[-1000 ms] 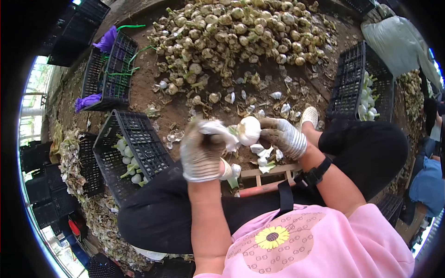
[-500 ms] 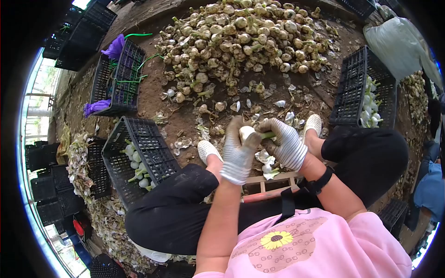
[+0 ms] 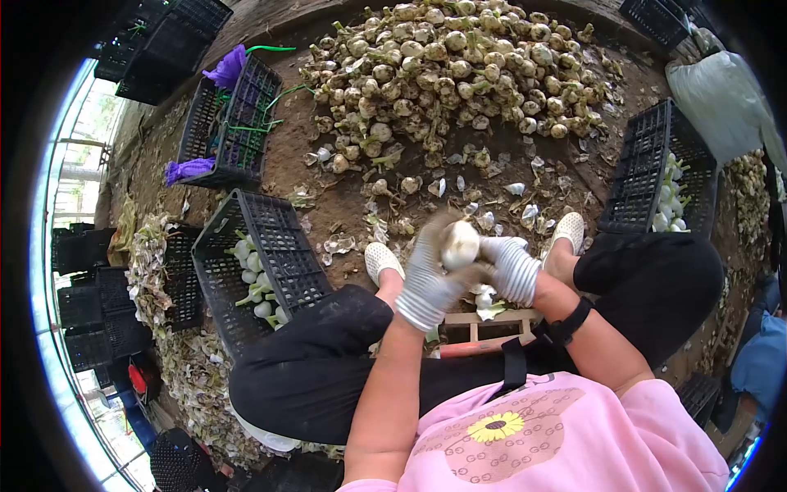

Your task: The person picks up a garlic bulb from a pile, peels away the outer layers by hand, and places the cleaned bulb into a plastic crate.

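A whitish garlic bulb (image 3: 461,246) sits between my two gloved hands, above the ground in front of my knees. My left hand (image 3: 428,275) is closed around its left side, the fingers blurred by motion. Against its lower right side presses my right hand (image 3: 504,266), fingers curled and partly smeared; the bulb's stem is hidden. Both gloves are white striped knit with brown, soiled fingers. Below the hands, a peeled white bulb with a green stem (image 3: 489,305) lies by a low wooden frame (image 3: 471,321).
A large heap of unpeeled garlic (image 3: 443,74) lies ahead. Black crates with peeled bulbs stand left (image 3: 287,246) and right (image 3: 631,176). Another crate (image 3: 246,123) holds purple netting. Husk scraps (image 3: 340,243) litter the soil. A white sack (image 3: 717,102) and a person in blue (image 3: 758,353) are at right.
The bulb has turned, so its round white side shows and the green stem no longer does. My right hand has moved slightly down beside it. The whole view has shifted a little.
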Tool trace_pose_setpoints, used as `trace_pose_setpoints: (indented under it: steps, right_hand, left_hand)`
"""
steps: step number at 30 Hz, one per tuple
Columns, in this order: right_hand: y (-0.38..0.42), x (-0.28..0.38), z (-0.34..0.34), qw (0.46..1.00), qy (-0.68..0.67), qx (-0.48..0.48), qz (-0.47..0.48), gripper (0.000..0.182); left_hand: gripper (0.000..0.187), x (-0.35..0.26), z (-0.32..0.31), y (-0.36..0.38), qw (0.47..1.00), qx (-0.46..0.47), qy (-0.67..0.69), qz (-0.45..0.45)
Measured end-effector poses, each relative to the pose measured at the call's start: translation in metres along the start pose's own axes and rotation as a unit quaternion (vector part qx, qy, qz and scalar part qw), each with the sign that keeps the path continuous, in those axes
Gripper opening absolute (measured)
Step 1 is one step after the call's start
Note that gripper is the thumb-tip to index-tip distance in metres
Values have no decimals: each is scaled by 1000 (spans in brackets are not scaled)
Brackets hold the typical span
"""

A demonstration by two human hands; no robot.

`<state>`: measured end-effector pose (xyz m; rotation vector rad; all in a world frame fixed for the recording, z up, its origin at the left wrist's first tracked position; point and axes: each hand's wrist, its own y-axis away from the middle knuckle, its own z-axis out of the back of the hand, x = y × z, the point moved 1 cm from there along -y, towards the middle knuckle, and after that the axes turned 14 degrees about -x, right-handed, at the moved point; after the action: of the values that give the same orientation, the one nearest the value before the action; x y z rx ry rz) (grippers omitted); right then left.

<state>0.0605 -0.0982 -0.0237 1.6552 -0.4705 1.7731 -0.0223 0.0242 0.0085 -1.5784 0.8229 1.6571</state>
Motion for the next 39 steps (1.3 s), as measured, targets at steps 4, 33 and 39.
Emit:
trace_pose_setpoints:
  steps: [4, 33, 39]
  right_hand:
    - [-12, 1, -13, 991, 109, 46, -56, 30]
    - [-45, -59, 65, 860, -342, -220, -310, 28]
    - [-34, -44, 49, 868, -383, -186, -255, 21]
  left_hand:
    - [48, 2, 40, -16, 975, -182, 41, 124]
    - [51, 107, -55, -96, 969, -64, -226, 79]
    - [62, 31, -71, -33, 918, 2, -366, -149]
